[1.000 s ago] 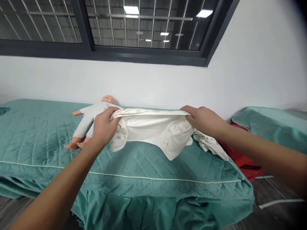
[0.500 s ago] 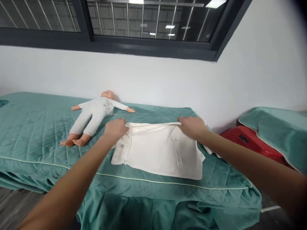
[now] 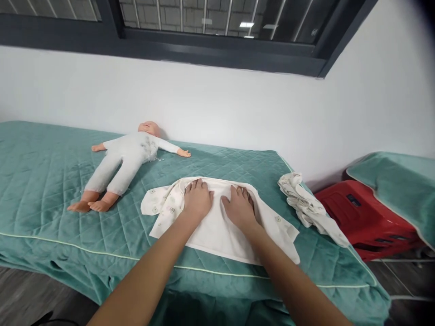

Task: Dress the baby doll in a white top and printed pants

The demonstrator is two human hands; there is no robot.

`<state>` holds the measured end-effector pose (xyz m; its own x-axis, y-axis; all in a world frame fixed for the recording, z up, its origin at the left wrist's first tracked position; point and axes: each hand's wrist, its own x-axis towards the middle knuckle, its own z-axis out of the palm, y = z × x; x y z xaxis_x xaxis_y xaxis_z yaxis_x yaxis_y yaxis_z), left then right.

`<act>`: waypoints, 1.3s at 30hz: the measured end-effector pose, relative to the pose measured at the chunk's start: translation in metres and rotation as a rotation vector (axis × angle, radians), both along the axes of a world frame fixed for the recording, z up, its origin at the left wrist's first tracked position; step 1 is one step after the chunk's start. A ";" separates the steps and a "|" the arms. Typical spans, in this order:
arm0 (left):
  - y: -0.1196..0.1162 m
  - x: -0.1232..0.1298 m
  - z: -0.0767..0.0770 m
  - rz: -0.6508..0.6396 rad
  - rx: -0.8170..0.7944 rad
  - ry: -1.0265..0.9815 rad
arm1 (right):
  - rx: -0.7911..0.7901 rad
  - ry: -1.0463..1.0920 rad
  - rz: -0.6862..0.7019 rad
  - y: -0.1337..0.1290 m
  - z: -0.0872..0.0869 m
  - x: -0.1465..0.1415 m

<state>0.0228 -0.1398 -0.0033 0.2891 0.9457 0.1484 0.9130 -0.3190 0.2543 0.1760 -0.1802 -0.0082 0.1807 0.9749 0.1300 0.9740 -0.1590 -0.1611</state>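
Observation:
A small white baby shirt (image 3: 217, 231) with a sparse print lies spread on the green quilted bed cover (image 3: 234, 163). My left hand (image 3: 198, 198) rests on the shirt's upper left part, palm down with fingers stretched out. On its upper right part lies my right hand (image 3: 239, 206), thumb spread away from the other fingers. Neither hand grips the cloth. One printed sleeve sticks out to the left. Left of the shirt, a baby doll (image 3: 129, 156) in a white body suit lies on its back, arms spread.
A crumpled printed white cloth (image 3: 306, 201) lies near the bed's right edge. Beyond that edge stands a red plastic object (image 3: 367, 217), partly under another green cover (image 3: 401, 190). A white wall and a dark window frame (image 3: 217, 54) are behind the bed.
Both hands have let go of the shirt's top edge and moved inward onto the cloth. The shirt now lies flatter, its left sleeve showing. The view has shifted slightly, uncovering the crumpled cloth.

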 end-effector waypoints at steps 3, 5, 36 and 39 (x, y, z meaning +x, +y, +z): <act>-0.001 0.002 -0.006 0.040 0.039 0.001 | 0.075 0.090 -0.053 0.001 -0.003 -0.006; -0.001 0.000 -0.007 0.056 0.041 0.001 | 0.131 0.144 -0.029 0.004 -0.004 -0.005; 0.103 0.032 -0.011 0.145 0.007 0.009 | -0.008 0.236 0.035 0.112 -0.016 0.060; 0.105 0.033 -0.013 0.155 -0.007 0.021 | 0.006 0.256 0.047 0.112 -0.015 0.061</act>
